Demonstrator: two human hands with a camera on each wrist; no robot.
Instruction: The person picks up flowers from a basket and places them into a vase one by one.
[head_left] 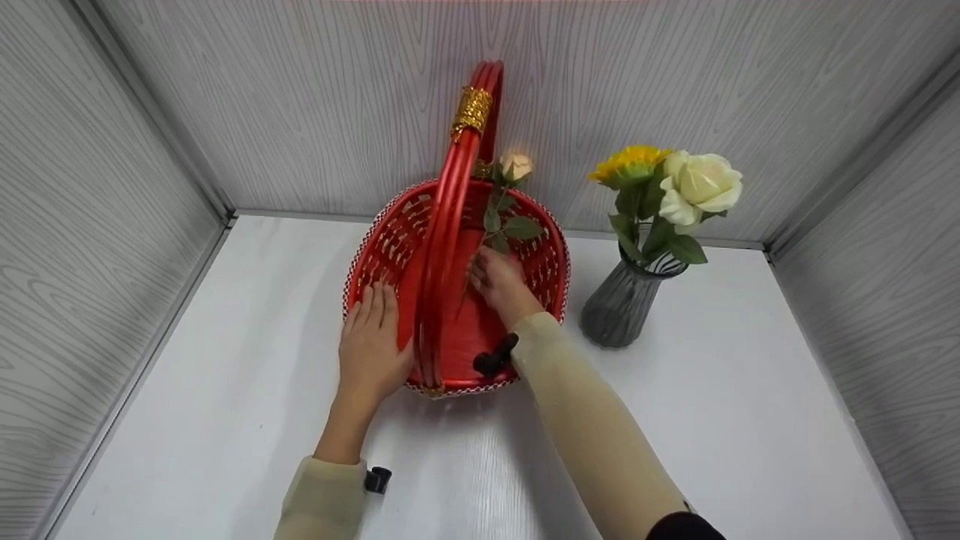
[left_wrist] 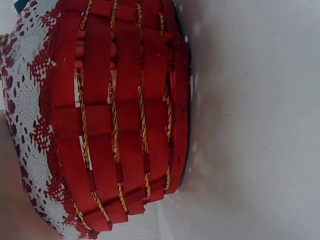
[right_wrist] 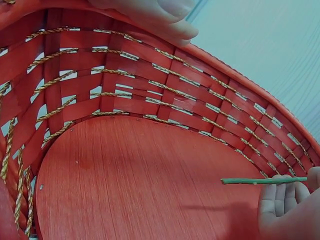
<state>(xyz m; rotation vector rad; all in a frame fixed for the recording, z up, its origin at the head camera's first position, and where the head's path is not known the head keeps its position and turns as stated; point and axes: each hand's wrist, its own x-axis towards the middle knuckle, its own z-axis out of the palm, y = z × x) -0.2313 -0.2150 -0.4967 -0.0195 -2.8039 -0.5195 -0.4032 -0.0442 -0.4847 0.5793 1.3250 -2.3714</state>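
Observation:
A red woven basket [head_left: 480,337] with a tall arched handle [head_left: 448,202] stands on the white table. Inside its opening, my right hand [head_left: 499,281] pinches the green stem [right_wrist: 245,181] of a pale peach rose [head_left: 516,166]. The bloom leans above the basket's back rim, and the stem's cut end points over the red basket floor [right_wrist: 125,175]. My left hand [head_left: 371,341] rests on the left front rim with its fingers extended. In the left wrist view, the lace-edged rim [left_wrist: 32,115] and woven side [left_wrist: 115,120] fill much of the frame.
To the right of the basket stands a grey ribbed glass vase [head_left: 622,304]. It holds a yellow flower [head_left: 630,165] and a large cream rose [head_left: 701,186]. Grey wood-patterned panels [head_left: 337,105] enclose the table [head_left: 247,337] at the back and both sides.

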